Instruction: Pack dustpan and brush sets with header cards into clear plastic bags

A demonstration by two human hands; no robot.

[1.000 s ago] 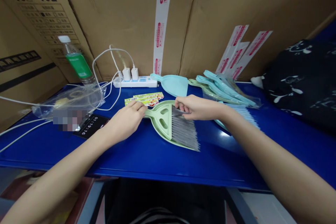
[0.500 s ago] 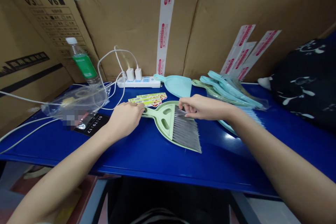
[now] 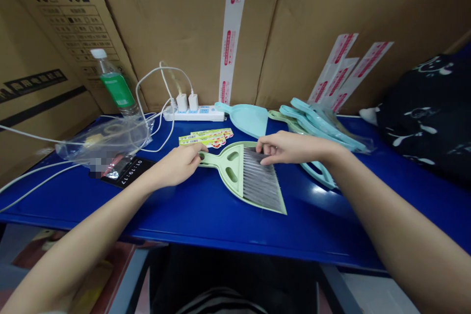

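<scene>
1. Head view: the blue table (image 3: 165, 221) spreads under everything the person is handling.
2. The green dustpan (image 3: 231, 193) lies on it mid-view, handle towards nine o'clock, lip towards three.
3. The green brush (image 3: 233, 166) rests in that pan. Half a second ago its grey bristles (image 3: 262, 184) spilled past the lip around four o'clock; now the lip shows beyond them, so the two pieces look better nested.
4. The left hand (image 3: 180, 164), at nine o'clock, has thumb and fingers pinching the handle end (image 3: 208, 159).
5. The right hand (image 3: 281, 147), at one o'clock, has its fingers curled and thumb drawn close at the bristles' far edge; whether they pinch any, I can't tell.
</scene>
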